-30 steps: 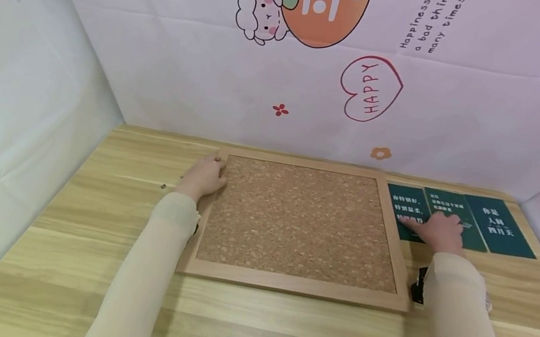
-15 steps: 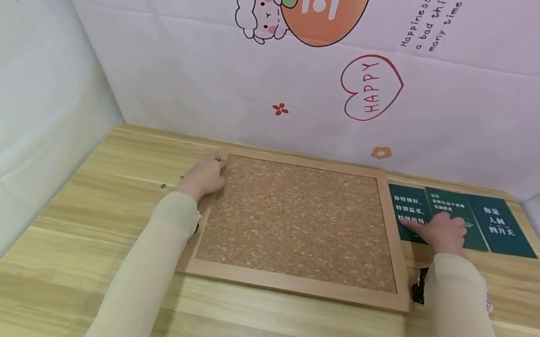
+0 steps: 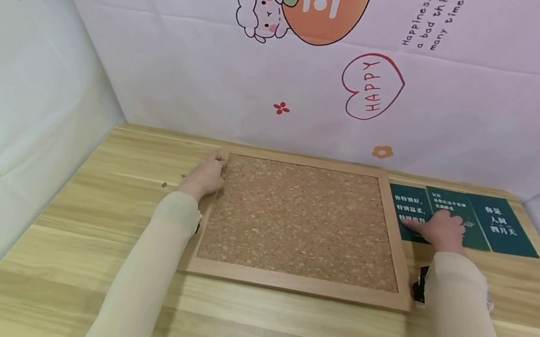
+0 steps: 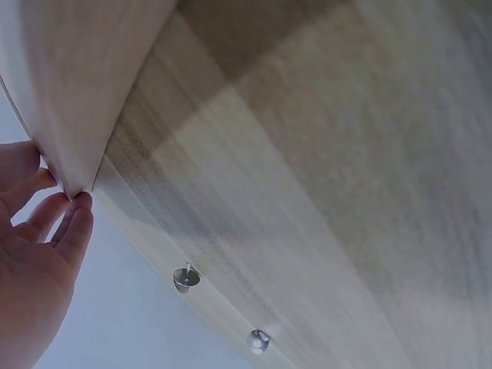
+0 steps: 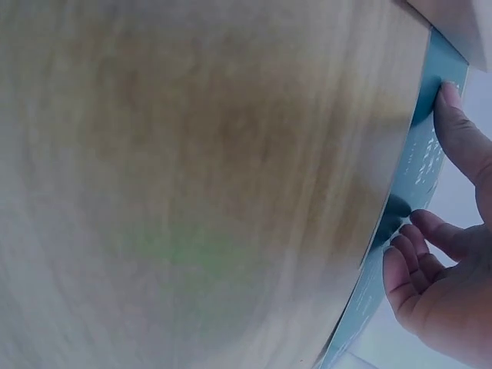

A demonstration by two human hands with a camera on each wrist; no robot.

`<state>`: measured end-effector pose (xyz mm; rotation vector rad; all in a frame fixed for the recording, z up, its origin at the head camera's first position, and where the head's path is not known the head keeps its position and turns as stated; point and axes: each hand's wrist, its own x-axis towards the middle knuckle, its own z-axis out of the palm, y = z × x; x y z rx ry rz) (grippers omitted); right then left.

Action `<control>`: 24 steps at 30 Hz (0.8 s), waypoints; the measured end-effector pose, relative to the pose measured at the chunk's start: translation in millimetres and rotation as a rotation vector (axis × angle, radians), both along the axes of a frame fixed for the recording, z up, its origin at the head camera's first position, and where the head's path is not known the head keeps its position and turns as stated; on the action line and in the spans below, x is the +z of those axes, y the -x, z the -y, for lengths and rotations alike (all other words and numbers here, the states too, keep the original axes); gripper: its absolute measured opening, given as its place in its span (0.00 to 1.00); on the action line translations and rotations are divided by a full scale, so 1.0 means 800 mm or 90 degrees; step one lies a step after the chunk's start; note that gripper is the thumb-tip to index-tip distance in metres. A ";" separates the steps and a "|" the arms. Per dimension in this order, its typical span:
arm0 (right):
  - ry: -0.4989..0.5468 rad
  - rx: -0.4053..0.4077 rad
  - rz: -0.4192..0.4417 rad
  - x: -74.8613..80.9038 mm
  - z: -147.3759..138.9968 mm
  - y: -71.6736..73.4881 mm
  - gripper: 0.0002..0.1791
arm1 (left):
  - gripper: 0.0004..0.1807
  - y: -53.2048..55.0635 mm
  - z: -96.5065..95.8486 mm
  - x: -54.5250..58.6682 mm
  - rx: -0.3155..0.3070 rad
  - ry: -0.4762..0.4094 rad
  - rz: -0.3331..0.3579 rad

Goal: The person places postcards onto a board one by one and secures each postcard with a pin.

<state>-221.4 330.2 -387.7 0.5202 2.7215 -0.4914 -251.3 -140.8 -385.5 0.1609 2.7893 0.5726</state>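
Note:
A cork board [image 3: 309, 222] with a pale wooden frame lies flat on the wooden table. My left hand [image 3: 202, 176] grips the left side of that frame near the far corner; in the left wrist view the fingertips [image 4: 81, 201] meet the frame's edge. Three dark green cards with white print lie in a row right of the board. Over them is my right hand [image 3: 444, 231], its thumb at the left card [image 3: 403, 199] and its loosely bent fingers above the middle card [image 3: 476, 236]. The right card [image 3: 507, 227] lies uncovered.
Two small metal tack-like pieces, one nearer [image 4: 186, 278] and one farther along [image 4: 258, 341] in the left wrist view, sit on the table left of the board. A black item [image 3: 420, 283] shows beside my right sleeve. A printed white cloth [image 3: 183, 78] rises behind the table.
Both hands, the board and the cards stay practically in place; the head view shifts only slightly.

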 end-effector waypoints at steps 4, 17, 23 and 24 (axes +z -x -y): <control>0.010 -0.014 0.012 0.002 0.001 0.001 0.55 | 0.27 0.000 -0.001 0.000 0.003 0.000 -0.001; 0.024 -0.039 0.011 0.006 -0.001 0.000 0.60 | 0.27 -0.005 0.002 -0.002 -0.004 -0.004 -0.010; 0.084 -0.047 -0.051 0.001 -0.005 -0.003 0.56 | 0.28 -0.009 0.004 -0.006 -0.007 0.003 -0.022; 0.096 -0.043 -0.064 0.000 -0.006 -0.003 0.55 | 0.28 -0.009 0.005 -0.007 -0.007 0.006 -0.023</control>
